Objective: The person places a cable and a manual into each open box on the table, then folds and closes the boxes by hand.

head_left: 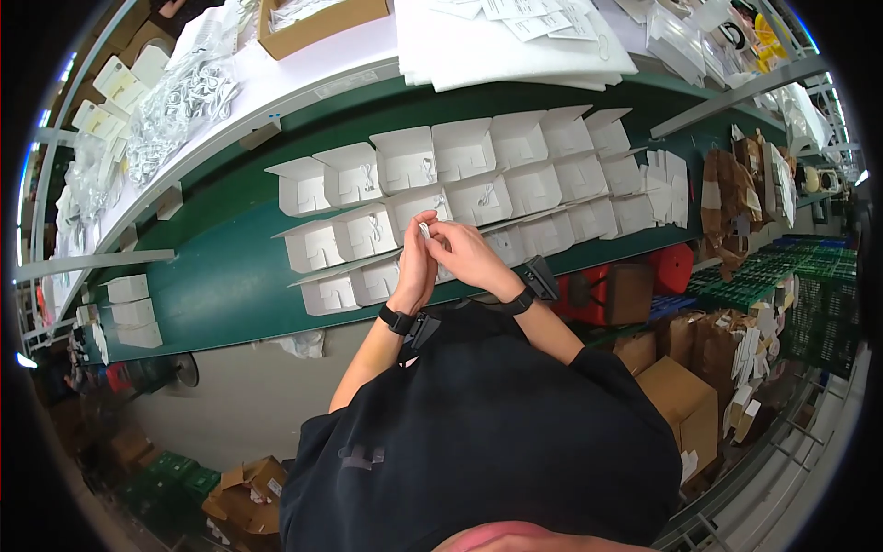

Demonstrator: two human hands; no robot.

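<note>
Over the middle of the open white boxes, my left hand (416, 273) and my right hand (468, 253) meet at the fingertips. A small white piece (425, 231) shows between them, pinched by both; its kind is too small to make out. Below and around the hands stand three rows of open white cardboard boxes (533, 187) with their lids raised. White coiled cables lie in several of them, such as a cable (374, 227) left of my hands and another cable (486, 194) to the right. My hands hide part of the middle boxes.
The boxes stand on a green work surface (221, 285). A raised white shelf behind holds a heap of bagged white cables (189, 106), a cardboard box (322, 26) and white foam sheets (515, 55) with paper slips. Folded white boxes (136, 313) stand far left; a red chair (589, 293) is at right.
</note>
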